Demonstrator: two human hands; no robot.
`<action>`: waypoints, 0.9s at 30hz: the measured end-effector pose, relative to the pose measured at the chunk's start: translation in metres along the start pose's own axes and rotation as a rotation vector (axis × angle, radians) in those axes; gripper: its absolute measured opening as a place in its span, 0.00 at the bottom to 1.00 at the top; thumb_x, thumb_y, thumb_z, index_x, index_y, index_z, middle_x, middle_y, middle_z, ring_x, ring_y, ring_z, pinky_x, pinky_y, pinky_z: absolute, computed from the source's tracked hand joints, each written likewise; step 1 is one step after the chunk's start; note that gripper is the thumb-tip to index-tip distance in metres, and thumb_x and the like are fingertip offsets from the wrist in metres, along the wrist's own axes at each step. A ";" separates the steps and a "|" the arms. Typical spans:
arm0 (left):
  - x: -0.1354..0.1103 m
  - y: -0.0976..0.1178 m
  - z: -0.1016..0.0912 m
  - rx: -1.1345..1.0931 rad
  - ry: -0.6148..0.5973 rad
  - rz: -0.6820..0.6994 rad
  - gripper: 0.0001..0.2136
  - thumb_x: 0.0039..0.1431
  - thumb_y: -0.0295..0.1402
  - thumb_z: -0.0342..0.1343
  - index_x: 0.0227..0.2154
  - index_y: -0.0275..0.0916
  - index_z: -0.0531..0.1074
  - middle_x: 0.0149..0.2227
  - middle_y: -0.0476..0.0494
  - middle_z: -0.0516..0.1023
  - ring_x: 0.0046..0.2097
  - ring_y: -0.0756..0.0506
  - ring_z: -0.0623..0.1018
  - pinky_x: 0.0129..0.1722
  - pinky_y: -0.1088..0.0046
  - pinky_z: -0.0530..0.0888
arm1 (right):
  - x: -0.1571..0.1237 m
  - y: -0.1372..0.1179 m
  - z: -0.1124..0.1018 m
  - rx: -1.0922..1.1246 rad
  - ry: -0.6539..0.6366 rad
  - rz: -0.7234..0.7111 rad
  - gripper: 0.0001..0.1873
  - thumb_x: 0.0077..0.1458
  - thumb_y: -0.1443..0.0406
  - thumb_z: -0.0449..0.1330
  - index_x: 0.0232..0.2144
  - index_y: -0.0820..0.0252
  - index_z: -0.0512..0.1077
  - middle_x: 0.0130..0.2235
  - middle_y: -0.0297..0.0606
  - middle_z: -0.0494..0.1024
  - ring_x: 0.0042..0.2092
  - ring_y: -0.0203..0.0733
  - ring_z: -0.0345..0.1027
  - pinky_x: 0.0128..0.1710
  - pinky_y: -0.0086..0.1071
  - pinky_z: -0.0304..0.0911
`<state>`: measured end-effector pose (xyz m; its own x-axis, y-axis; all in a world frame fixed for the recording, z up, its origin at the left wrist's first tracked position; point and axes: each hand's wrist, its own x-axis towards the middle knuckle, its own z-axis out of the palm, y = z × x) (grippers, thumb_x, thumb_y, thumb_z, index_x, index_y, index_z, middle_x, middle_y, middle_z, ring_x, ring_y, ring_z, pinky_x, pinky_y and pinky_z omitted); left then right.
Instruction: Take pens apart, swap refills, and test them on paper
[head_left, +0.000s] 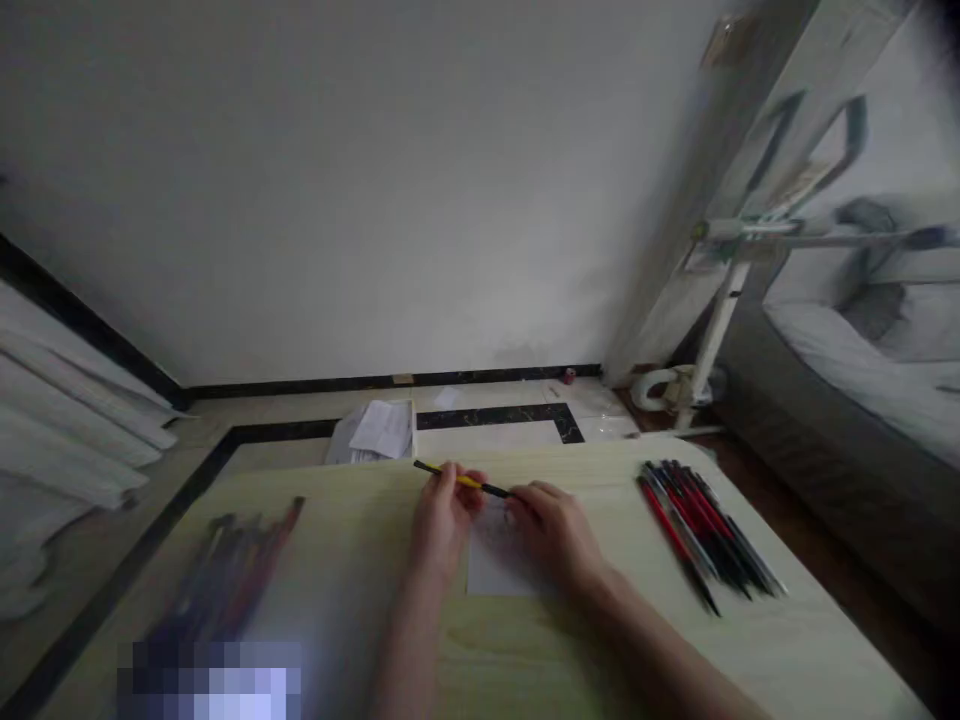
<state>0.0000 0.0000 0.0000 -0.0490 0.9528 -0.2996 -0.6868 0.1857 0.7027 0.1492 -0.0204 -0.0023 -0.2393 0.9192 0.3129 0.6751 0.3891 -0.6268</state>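
A thin yellow-and-black pen [493, 490] is held level, slanting slightly down to the right, above the far half of the table. My left hand [446, 515] is closed around its yellow middle, and the black left end sticks out beyond the fingers. At the other end, the fingers of my right hand [555, 525] are closed on the black tip; whether that part is a cap I cannot tell. Beneath both hands lies a small white sheet of paper [499, 575], partly covered by my right hand and blurred.
On the pale wooden table [525, 660], several red, black and grey pens [697, 540] lie bunched at the right. Another bunch of pens [232, 570], blurred, is at the left. Papers [382, 428] sit on the floor beyond. A metal stand [720, 320] and a sofa [840, 380] are to the right.
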 end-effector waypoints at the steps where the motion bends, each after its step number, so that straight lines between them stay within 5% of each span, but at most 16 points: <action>1: 0.001 0.000 0.000 0.002 0.000 0.004 0.07 0.51 0.33 0.54 0.28 0.36 0.63 0.26 0.43 0.75 0.23 0.52 0.70 0.24 0.78 0.66 | 0.000 0.000 0.000 0.002 0.003 -0.002 0.09 0.57 0.66 0.51 0.33 0.58 0.71 0.28 0.36 0.71 0.31 0.37 0.64 0.30 0.27 0.56; 27: 0.001 -0.002 0.002 0.007 -0.028 0.025 0.09 0.49 0.35 0.55 0.28 0.36 0.63 0.25 0.43 0.75 0.22 0.52 0.69 0.24 0.77 0.66 | -0.001 0.002 0.002 -0.075 0.072 -0.028 0.08 0.54 0.66 0.53 0.34 0.58 0.72 0.26 0.36 0.72 0.29 0.37 0.64 0.29 0.28 0.56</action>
<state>0.0022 0.0013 -0.0004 -0.0458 0.9633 -0.2643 -0.6805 0.1636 0.7142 0.1497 -0.0210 -0.0050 -0.2096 0.9004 0.3814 0.7200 0.4060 -0.5628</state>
